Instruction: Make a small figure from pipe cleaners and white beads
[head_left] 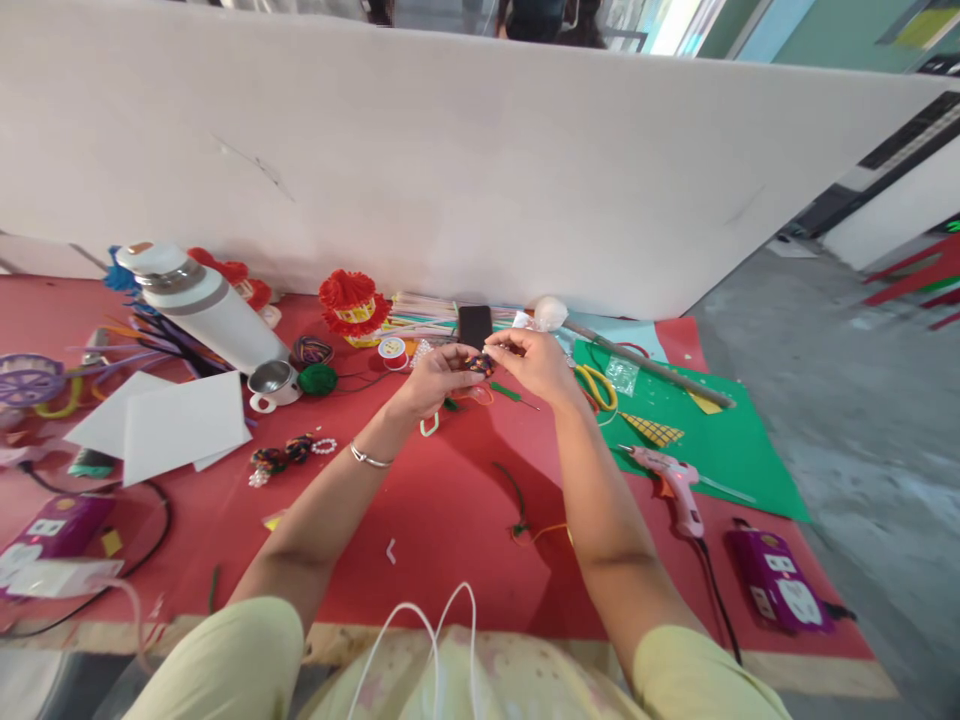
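Note:
My left hand (442, 380) pinches a small dark multicoloured yarn piece (480, 365) between thumb and fingers, held above the table. My right hand (536, 362) is closed at the other end of it, with a tiny whitish spot at its fingertips that is too small to make out. Below the hands lie a green-handled crochet hook (506, 391) and a pale green clip-like loop (430, 425). Similar yarn pieces with pearl beads (285, 455) rest on the table to the left.
A glue gun (675, 485), yellow-handled scissors (598, 385) and a purple power strip (780, 580) lie right. At left stand a white flask (206, 310) and metal cup (274, 383), near white sheets (184, 425). A phone (474, 325) lies behind, before a white partition (450, 160).

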